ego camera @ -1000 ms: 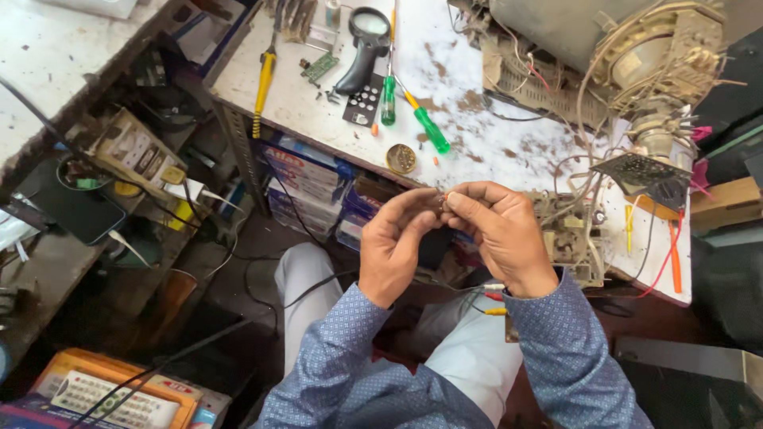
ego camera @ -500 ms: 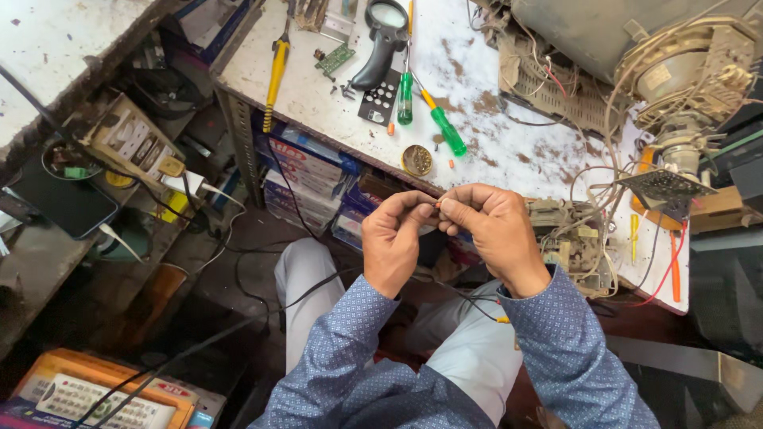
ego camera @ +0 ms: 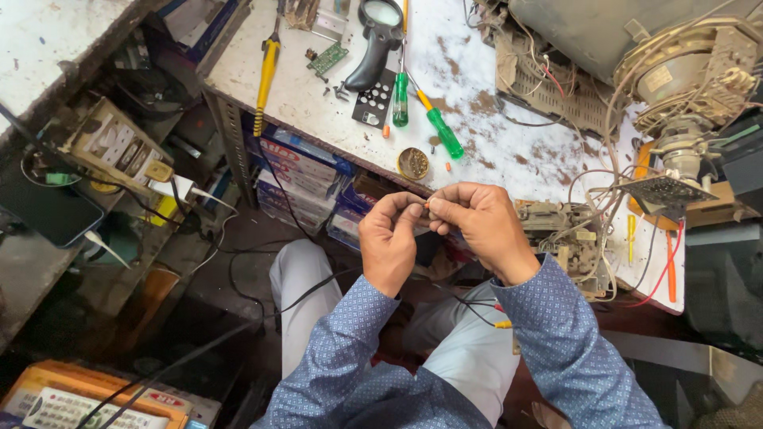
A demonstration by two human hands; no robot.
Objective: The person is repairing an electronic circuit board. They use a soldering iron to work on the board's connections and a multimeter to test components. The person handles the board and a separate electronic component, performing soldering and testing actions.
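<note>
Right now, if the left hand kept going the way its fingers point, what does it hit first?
The left hand points right, at the right hand. Their fingertips already meet around a small orange bit, so it would likely meet the right fingers first.

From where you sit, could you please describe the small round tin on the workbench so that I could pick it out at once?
Start at the white, rust-stained workbench above the person's hands. Near its front edge, just above the left hand, lies a small round brass-coloured tin. It sits just left of the green-handled screwdriver, and it is the only round, open, golden thing among the long tools there.
</note>
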